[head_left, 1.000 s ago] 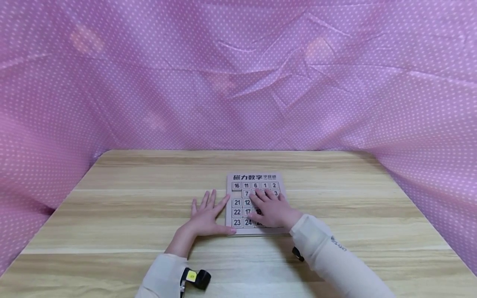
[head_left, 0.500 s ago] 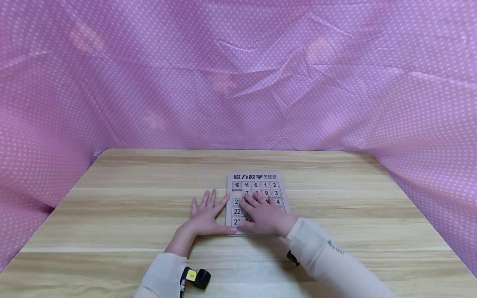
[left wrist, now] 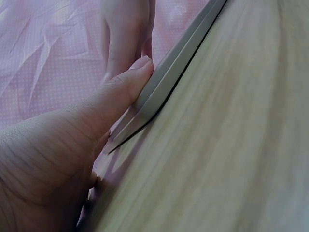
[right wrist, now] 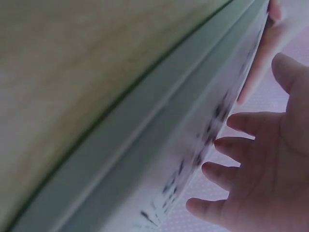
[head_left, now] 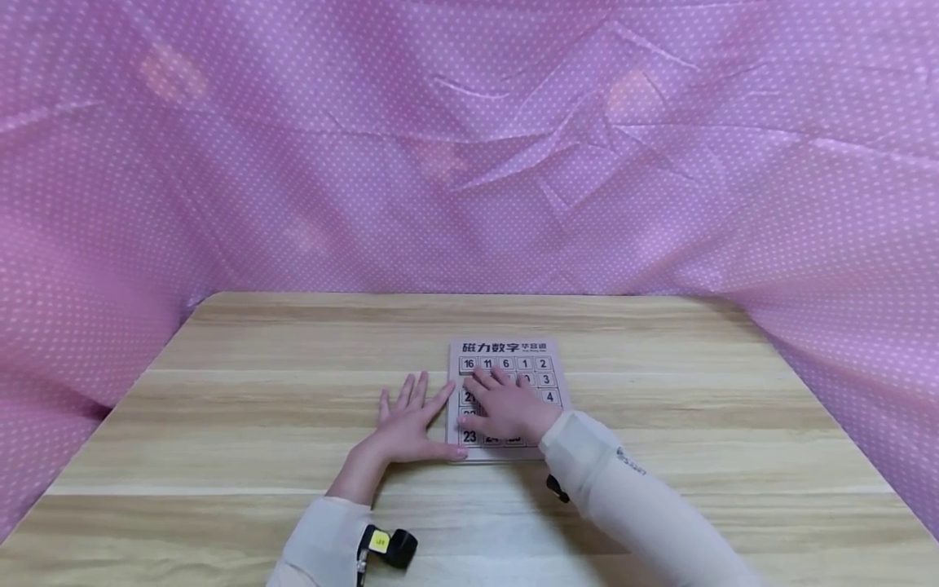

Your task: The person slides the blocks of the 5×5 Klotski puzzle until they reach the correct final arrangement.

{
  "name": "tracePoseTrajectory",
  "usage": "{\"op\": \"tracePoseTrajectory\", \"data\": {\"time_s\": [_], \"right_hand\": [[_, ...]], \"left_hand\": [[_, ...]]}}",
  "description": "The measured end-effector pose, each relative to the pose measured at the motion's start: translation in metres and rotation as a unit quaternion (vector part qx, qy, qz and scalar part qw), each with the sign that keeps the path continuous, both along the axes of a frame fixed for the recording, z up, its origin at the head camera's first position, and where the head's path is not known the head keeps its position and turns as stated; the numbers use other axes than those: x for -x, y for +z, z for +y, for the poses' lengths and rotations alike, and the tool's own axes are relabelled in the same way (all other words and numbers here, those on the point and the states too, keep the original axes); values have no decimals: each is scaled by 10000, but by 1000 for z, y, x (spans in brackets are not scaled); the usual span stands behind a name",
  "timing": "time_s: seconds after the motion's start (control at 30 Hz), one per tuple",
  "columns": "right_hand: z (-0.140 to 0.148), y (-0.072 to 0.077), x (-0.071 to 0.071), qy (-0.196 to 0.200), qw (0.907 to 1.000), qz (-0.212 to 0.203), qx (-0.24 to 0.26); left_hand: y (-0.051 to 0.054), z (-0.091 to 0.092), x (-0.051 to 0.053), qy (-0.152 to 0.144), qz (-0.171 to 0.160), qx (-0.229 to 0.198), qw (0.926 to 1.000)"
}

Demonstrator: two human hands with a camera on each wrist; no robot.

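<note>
A number sliding puzzle lies flat on the table in the head view, with tiles such as 16 and 23 showing. My left hand is spread at its left side, the thumb on the lower left corner and the index fingertip at the left edge. In the left wrist view the thumb touches the board's edge. My right hand lies over the middle tiles, its fingers spread and fairly straight. It hides much of the second to fourth rows. The right wrist view shows those fingers by the numbered face.
The wood-grain table extends around the board. A pink dotted cloth hangs behind and at both sides. A wrist camera sits by the left sleeve, and another dark one by the right.
My right hand has moved left across the tiles, dipping toward me and then back up toward the second row's left end. The left hand has stayed in place.
</note>
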State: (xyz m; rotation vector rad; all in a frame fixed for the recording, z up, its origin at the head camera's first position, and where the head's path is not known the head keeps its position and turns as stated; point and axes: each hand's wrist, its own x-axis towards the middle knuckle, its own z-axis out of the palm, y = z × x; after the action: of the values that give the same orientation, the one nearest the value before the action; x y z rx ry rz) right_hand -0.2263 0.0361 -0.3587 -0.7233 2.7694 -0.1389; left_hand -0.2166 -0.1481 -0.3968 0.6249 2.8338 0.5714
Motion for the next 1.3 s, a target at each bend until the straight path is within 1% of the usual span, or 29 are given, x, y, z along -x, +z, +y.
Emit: {"op": "tracePoseTrajectory", "data": {"time_s": [0.1,0.27,0.4,0.53,0.77,0.87,1.0,1.17,1.3], "right_hand": [[-2,0,4,-145,9999,-60,15],[-4,1,3,-209,9997,-88,-20],[-5,0,-1,-161,9998,-45,-99],[-5,-2,-5,-64,10000,-15,-27],[-3,-2,-13,71,9999,112,-1],[-2,-2,-16,126,9998,119,-6],[-2,-2,-18,186,9997,117,-49],[-3,-2,-19,166,9997,111,-101],[-2,-2,-19,153,9998,78,-26]], "left_hand": [[1,1,0,-37,-5,-3,10000],[1,2,0,-46,-42,3,10000],[0,1,0,-43,-31,-2,10000],[0,0,1,-30,-22,30,10000],[0,-1,1,-42,-16,-67,10000],[0,-2,2,-18,-23,8,10000],[0,-2,2,-25,18,13,10000],[2,-3,1,-66,28,6,10000],[1,-3,2,-76,42,24,10000]]}}
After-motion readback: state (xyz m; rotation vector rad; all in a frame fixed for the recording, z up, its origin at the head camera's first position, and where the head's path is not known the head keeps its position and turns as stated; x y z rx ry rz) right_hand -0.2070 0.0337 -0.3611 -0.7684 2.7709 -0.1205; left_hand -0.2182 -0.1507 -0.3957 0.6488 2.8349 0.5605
